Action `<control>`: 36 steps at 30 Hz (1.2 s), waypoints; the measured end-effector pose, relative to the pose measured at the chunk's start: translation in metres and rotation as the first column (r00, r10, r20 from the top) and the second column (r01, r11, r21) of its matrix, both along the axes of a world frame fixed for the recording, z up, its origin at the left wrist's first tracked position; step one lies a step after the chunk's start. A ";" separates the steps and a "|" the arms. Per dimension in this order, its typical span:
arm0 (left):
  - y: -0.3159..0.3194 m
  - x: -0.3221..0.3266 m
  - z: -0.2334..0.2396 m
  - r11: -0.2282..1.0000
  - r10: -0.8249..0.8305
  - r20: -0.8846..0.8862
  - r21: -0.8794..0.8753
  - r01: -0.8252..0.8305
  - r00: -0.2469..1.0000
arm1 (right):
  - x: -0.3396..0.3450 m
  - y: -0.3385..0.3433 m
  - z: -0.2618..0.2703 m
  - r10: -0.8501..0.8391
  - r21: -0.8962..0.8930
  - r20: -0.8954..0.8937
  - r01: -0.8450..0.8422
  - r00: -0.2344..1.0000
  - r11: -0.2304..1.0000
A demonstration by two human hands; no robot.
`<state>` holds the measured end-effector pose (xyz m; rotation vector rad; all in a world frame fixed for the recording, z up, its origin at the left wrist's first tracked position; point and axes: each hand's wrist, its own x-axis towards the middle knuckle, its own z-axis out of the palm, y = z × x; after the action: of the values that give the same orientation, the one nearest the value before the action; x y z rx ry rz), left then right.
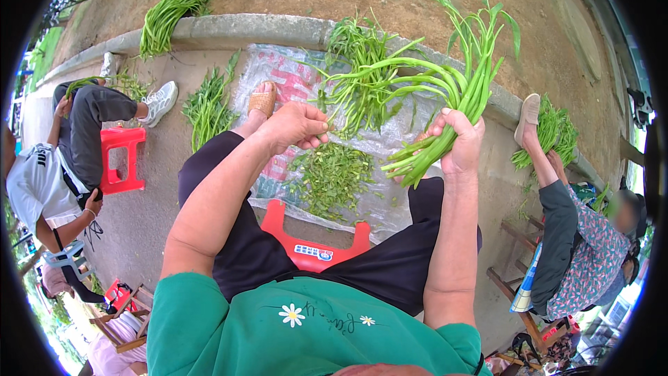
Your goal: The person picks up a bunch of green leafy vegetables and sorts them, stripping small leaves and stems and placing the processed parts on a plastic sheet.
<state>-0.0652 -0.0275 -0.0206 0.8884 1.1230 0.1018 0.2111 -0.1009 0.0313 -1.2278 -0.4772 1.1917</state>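
Note:
My right hand (459,138) is closed around a thick bunch of green leafy vegetable stems (464,89), cut ends pointing down to the left and leaves upward. Thumb and fingertips of my left hand (308,125) pinch the thin tip of a green stem. Between and beyond the hands, a pile of long leafy stems (360,68) lies on a plastic woven sack (282,70). Nearer to me on the same sack is a heap of short broken stems and leaf bits (334,175).
A red plastic stool (318,250) is under me. More greens lie on the curb (167,21) and pavement (209,109). A seated person (52,167) is at the left beside a red stool (122,159); another (589,250) sits at the right near a wooden chair (516,282).

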 end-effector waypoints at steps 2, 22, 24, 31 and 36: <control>0.001 -0.002 -0.002 1.000 0.022 0.023 -0.015 -0.022 0.999 | -0.001 0.001 0.000 -0.006 0.007 0.011 0.006 1.000 1.000; 0.009 0.010 0.007 0.896 -0.017 -0.143 0.437 0.079 0.990 | -0.003 0.003 0.001 -0.009 0.003 0.020 0.009 1.000 1.000; 0.009 0.011 0.004 0.896 -0.015 -0.112 0.441 0.063 0.994 | -0.003 0.003 0.001 -0.011 -0.007 0.013 0.011 1.000 1.000; 0.004 0.015 -0.018 0.899 -0.003 -0.012 0.437 0.008 1.000 | -0.005 0.003 0.002 -0.023 -0.015 0.009 0.023 1.000 1.000; 0.004 0.014 -0.026 0.873 -0.024 -0.051 0.485 0.045 0.998 | -0.004 0.003 0.001 -0.017 -0.013 0.008 0.017 1.000 1.000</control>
<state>-0.0515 -0.0236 -0.0462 1.3657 1.1402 0.3499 0.2067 -0.0979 0.0323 -1.2456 -0.4647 1.1777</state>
